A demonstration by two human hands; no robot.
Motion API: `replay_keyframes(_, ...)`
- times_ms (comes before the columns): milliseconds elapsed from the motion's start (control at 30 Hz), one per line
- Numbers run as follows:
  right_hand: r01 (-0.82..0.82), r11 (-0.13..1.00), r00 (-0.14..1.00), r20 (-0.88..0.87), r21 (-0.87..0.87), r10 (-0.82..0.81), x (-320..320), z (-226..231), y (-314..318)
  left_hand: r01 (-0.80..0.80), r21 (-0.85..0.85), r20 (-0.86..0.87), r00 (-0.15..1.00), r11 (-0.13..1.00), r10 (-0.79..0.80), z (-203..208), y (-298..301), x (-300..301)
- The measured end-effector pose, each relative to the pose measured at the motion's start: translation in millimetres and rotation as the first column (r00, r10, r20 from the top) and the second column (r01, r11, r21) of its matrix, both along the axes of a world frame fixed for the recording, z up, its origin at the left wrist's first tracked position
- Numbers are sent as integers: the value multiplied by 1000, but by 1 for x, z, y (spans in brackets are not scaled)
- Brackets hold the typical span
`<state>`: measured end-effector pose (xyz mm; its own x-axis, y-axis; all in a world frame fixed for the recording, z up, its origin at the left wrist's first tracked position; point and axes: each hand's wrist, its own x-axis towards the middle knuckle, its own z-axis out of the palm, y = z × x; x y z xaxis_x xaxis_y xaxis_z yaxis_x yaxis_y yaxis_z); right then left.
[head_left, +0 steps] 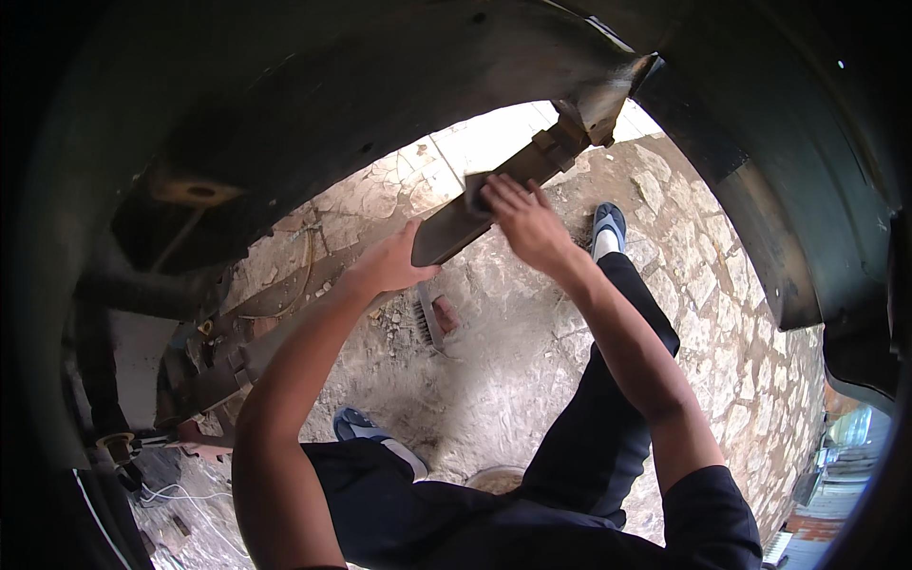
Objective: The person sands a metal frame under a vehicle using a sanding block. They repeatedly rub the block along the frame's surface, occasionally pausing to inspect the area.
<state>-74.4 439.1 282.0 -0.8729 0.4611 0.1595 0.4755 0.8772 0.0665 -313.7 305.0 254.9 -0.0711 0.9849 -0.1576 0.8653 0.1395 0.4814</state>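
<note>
A long flat brown metal bar, which looks like a leaf spring (446,231), runs slantwise below the dark arched metal body of what seems to be a vehicle. My left hand (389,264) is wrapped around the bar near its middle, thumb along the lower edge. Farther up, my right hand (521,214) presses a small dark pad (477,194) flat against the bar's surface. The fingers lie over the pad and hide part of it, so its exact kind does not show. A bracket (597,106) meets the bar's far end.
Overhead and at both sides curves the dark metal arch (380,76). A wire brush (426,318) lies on the stone ground beside a reddish lump (445,313). A white cord (195,499) trails at lower left. My sandalled feet stand either side.
</note>
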Motion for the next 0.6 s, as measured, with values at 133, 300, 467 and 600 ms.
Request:
replay_keyframes(133, 112, 994, 993, -21, -15, -112, -4, -2, -10, 5, -16, -12, 1000, 1000, -5, 7, -2, 0)
replay_keyframes(300, 75, 995, 995, -67, -64, -79, -6, -4, -8, -5, -78, 6, 1000, 997, 5, 8, 0, 1)
replay_keyframes(467, 124, 991, 984, -125, -40, -128, -2, -9, -9, -3, -60, -7, 1000, 998, 2, 8, -4, 1)
replay_keyframes(600, 183, 983, 979, -99, 28, -180, 6, 8, 8, -6, -36, -3, 1000, 999, 6, 5, -4, -2)
